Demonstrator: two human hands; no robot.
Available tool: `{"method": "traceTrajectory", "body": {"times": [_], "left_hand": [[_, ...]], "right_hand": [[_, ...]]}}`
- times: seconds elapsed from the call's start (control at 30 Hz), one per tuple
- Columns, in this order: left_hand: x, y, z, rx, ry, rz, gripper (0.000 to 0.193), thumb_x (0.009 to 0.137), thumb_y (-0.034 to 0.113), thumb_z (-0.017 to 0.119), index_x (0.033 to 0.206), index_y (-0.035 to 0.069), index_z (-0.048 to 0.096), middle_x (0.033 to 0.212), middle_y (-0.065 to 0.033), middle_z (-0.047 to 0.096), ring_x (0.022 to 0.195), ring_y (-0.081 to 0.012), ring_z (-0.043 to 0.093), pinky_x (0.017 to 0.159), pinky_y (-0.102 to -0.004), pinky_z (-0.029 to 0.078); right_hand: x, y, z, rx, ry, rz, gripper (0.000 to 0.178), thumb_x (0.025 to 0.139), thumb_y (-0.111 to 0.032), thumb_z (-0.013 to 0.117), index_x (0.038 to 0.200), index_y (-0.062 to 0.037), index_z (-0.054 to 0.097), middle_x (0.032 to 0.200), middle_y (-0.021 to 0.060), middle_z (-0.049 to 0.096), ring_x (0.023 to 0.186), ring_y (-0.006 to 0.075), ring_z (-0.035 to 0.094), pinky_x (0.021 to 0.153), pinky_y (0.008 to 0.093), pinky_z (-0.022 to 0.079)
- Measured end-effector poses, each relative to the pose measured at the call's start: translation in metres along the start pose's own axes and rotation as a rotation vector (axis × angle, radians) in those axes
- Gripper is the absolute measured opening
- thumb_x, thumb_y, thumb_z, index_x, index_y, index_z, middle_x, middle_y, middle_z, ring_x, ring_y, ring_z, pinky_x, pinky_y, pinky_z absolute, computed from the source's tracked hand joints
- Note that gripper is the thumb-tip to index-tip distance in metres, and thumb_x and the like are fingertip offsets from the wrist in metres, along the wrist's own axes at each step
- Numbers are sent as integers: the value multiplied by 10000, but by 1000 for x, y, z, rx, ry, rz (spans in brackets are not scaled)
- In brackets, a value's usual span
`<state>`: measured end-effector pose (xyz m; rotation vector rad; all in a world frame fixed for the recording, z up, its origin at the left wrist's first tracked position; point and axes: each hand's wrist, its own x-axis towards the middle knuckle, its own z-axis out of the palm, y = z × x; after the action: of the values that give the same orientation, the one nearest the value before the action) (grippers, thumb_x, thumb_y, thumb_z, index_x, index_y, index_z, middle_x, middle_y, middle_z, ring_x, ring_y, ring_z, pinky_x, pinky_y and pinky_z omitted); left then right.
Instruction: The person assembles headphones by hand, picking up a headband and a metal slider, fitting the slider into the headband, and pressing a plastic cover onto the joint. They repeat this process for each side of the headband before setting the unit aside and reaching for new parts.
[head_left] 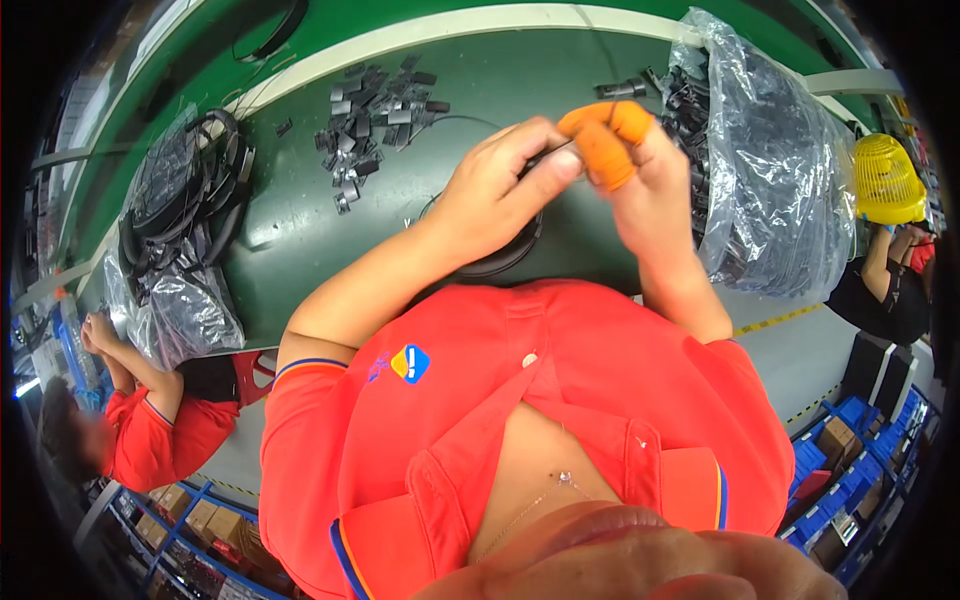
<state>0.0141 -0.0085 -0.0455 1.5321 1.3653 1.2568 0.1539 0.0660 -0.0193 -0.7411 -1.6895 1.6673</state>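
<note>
Above the green table, my left hand [505, 185] and my right hand [645, 180] meet with their fingertips together. Orange covers [605, 155] wrap the thumb and a finger of my right hand. Both hands are closed in a pinch. A thin dark piece shows at the left fingertips, but its kind is hidden by the fingers. A round black part [505, 258] lies just beneath my left wrist, close to my body and partly covered. A thin black cable [465, 118] curves across the table toward my hands.
Small black clip-like pieces [365, 130] lie scattered on the green table [290, 260]. Black curved parts with plastic wrapping [185, 200] are heaped at left. A large clear bag [770, 170] of black parts stands at right. Co-workers sit at left and right, near a yellow basket [888, 180].
</note>
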Motion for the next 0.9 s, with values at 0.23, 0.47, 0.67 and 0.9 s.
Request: {"method": "traceTrajectory", "body": {"times": [0.23,0.47,0.67,0.9], "left_hand": [[1,8,-7,123,-127,86,266,745,51,586,987,33,477,825,-87,615,805,-267,605,708,-353,474],[2,12,-11,131,-140,46,213,749,54,588,929,24,479,800,-79,643,826,-256,620,718,-349,479],[-1,6,-16,-365,-321,-140,243,788,43,580,1014,25,492,858,-50,639,840,-141,599,758,-277,462],[-5,17,-10,-10,-227,-37,241,738,-10,521,965,28,447,849,-66,641,748,-185,642,717,-286,487]], "right_hand": [[-1,1,-11,152,11,106,161,879,-145,549,900,12,579,651,2,546,525,49,472,493,176,364],[-4,13,-4,250,55,40,173,880,-158,543,927,3,584,568,-43,433,446,17,321,417,161,242],[0,13,-11,330,23,120,204,864,-219,573,876,-17,599,578,-40,464,452,6,331,414,151,219],[-1,10,-3,273,22,111,191,867,-203,561,879,-15,592,591,-38,469,465,3,343,420,156,238]]}}
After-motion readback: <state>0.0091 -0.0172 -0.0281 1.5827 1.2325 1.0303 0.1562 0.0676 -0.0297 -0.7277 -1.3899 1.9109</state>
